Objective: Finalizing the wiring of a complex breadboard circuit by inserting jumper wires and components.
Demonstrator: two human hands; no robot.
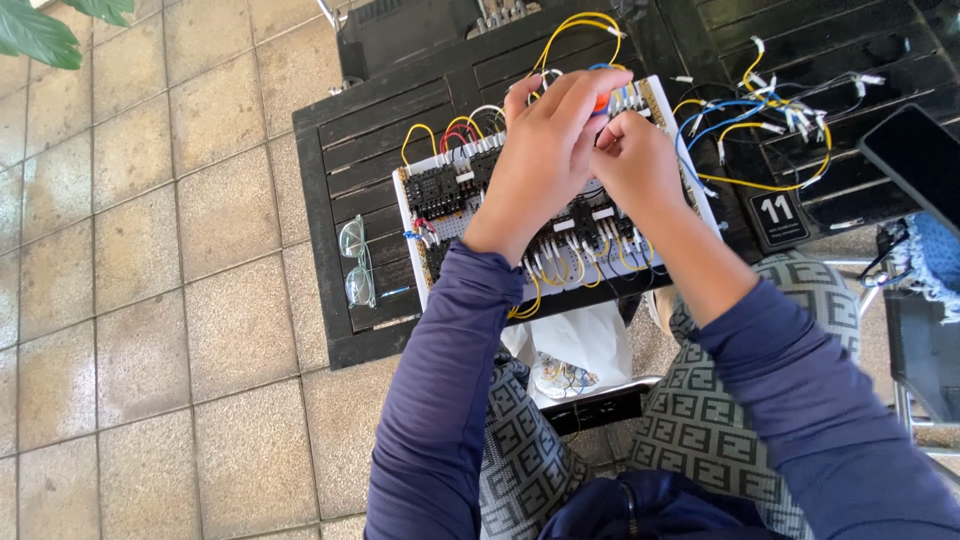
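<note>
Under both hands (590, 150), breadboard (440, 215) lengthwise left-right.

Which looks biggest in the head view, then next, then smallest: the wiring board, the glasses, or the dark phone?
1. The wiring board, by far the biggest.
2. The dark phone, though the picture's edge cuts it off, so its full size is unsure.
3. The glasses, the smallest.

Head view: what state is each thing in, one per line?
Left hand: on the breadboard, fingers pinching an orange part.
Right hand: on the breadboard beside the left, fingers curled.
Breadboard: flat on the dark table, wired with chips and jumpers.
Loose wires: tangled, lying off the board.
Glasses: folded, lying on the table.
Phone: screen dark.
</note>
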